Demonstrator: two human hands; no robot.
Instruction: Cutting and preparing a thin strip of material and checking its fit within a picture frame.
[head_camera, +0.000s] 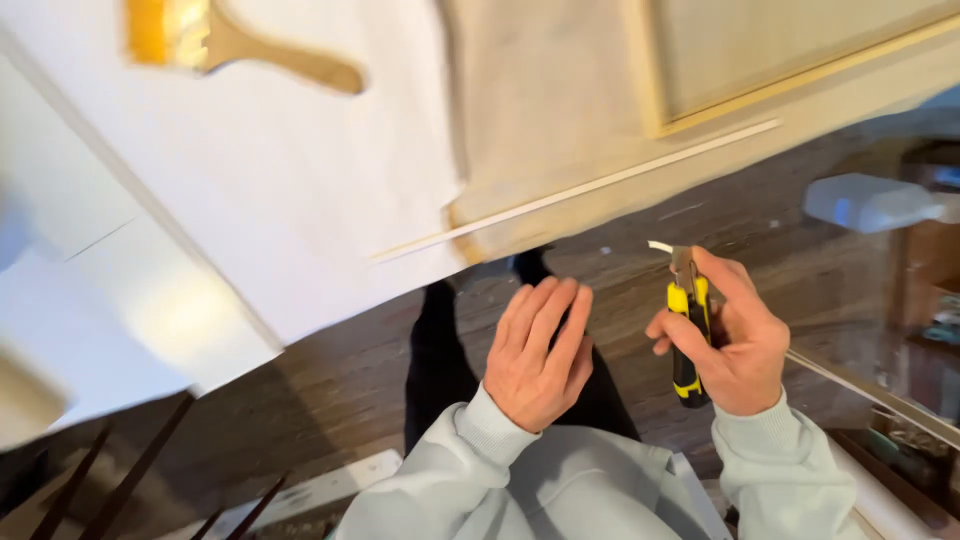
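The right hand is closed in a full fist around a yellow and black utility knife, thumb pressed along its upper side, with the metal blade end pointing up and away from the body toward the wooden panel on the desk. A thin pale strip runs from the knife's tip, where a short curled end shows, down past the right wrist and off toward the lower right; its long axis slants away from the panel, and how the hand grips it under the knife cannot be told. The left hand is empty, flat and palm down, fingers together and pointing up toward the panel's near edge, hovering just beside the knife on its left without touching it. Both hands sit below that near edge, over the dark wood floor. Along the panel's near edge lies a second narrow strip of trim, its length parallel to the edge, above and left of the knife tip; the left hand is somewhat nearer its middle, the right hand nearer its far end. A wooden-handled brush with yellow bristles lies on the white covering far up-left of the panel. The picture is motion-blurred.
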